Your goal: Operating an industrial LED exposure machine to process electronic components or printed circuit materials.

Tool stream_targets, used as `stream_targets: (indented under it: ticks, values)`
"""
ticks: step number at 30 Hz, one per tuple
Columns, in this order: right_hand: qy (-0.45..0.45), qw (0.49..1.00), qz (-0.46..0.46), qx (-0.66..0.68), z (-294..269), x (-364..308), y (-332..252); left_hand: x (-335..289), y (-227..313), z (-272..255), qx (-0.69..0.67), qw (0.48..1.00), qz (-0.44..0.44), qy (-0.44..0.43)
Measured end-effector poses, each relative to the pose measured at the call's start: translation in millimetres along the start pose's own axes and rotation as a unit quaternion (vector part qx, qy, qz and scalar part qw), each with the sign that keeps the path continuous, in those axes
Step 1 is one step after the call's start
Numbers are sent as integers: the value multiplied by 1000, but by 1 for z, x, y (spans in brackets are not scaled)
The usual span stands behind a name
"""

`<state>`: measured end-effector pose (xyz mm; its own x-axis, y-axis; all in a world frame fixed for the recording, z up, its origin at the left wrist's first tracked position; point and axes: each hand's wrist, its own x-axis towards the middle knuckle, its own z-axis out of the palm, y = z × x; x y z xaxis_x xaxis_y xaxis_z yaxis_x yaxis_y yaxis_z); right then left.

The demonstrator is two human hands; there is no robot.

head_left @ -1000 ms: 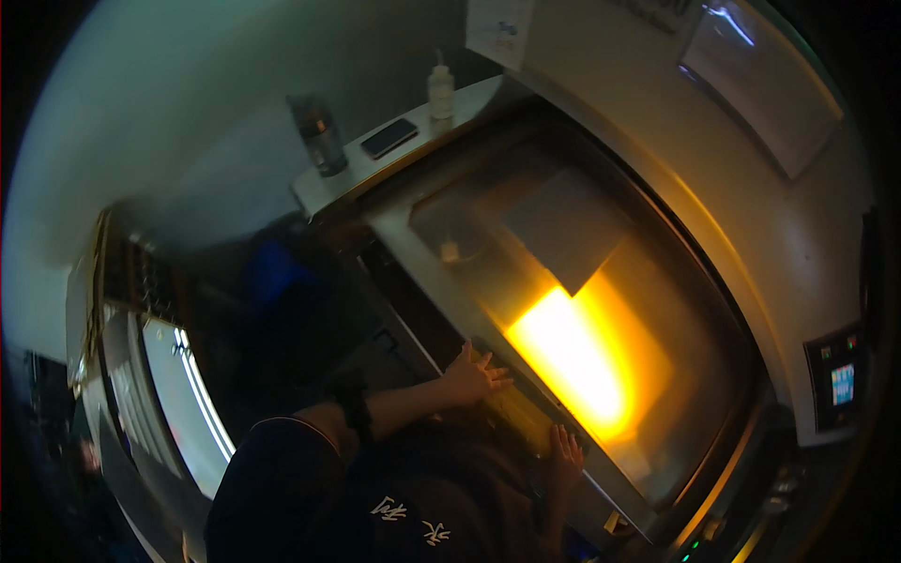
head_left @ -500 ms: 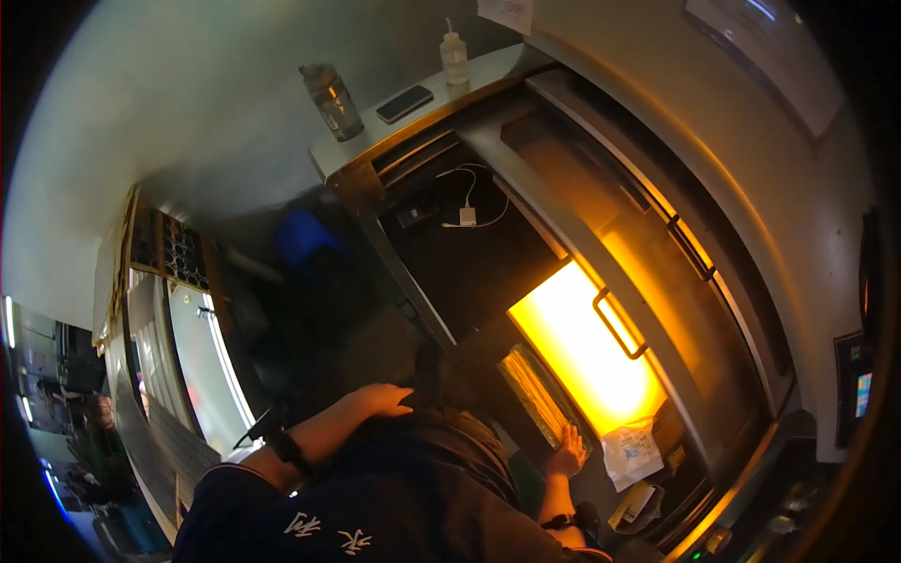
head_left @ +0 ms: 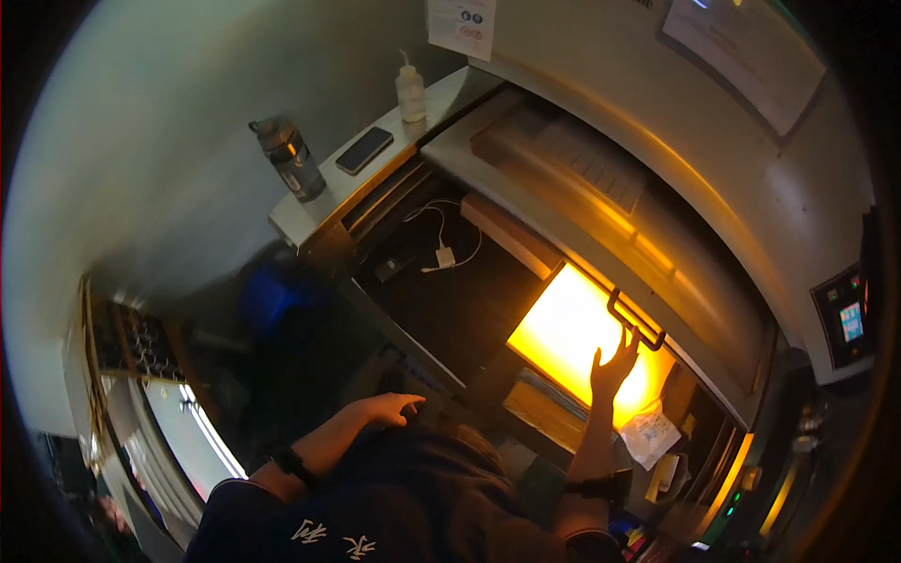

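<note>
My right hand (head_left: 615, 368) reaches over a brightly glowing yellow-white panel (head_left: 554, 324). Its fingers are spread, and the tips are at a dark bar handle (head_left: 638, 324) on the front edge of a metal cover (head_left: 526, 202). Contact with the handle is hard to tell, and no grip round it shows. My left hand (head_left: 387, 409) is in front of my body, holding nothing, with its fingers loosely apart. Just on my side of the panel lies a flat amber slab (head_left: 540, 413). Beside its right end rests a crumpled white plastic packet (head_left: 649, 434).
A dark drink bottle (head_left: 293, 164), a phone (head_left: 364, 150) and a squeeze bottle (head_left: 410, 92) stand or lie on the back-left ledge. A white adapter with cable (head_left: 444, 256) lies on the dark surface. At right is a small control screen (head_left: 849, 321); a rack (head_left: 141, 338) is at left.
My right hand has left the amber slab and moved up over the glowing panel to the bar handle. The whole view has shifted. My left hand stays near my body.
</note>
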<state>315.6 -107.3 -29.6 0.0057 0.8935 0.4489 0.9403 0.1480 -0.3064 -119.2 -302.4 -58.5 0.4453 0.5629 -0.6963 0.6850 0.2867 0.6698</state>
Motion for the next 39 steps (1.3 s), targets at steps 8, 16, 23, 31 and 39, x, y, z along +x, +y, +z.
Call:
stream_targets:
  ticks: [8,16,23,31,39]
  values:
    - [-94,963,172,-185,7,-51,-45,-97,-136,-108,139,967,-103,186]
    - [-359,873,299,-143,-41,-105,-88,-114,-187,-149,88,978,-30,186]
    - [-376,845,314,-216,-135,-152,-171,-60,-65,-178,5,984,139,112]
    - [-186,930,222,-225,-298,-61,-245,108,27,-210,328,841,265,338]
    - [136,974,-53,-171,-331,-1,-221,187,90,-204,343,837,55,422]
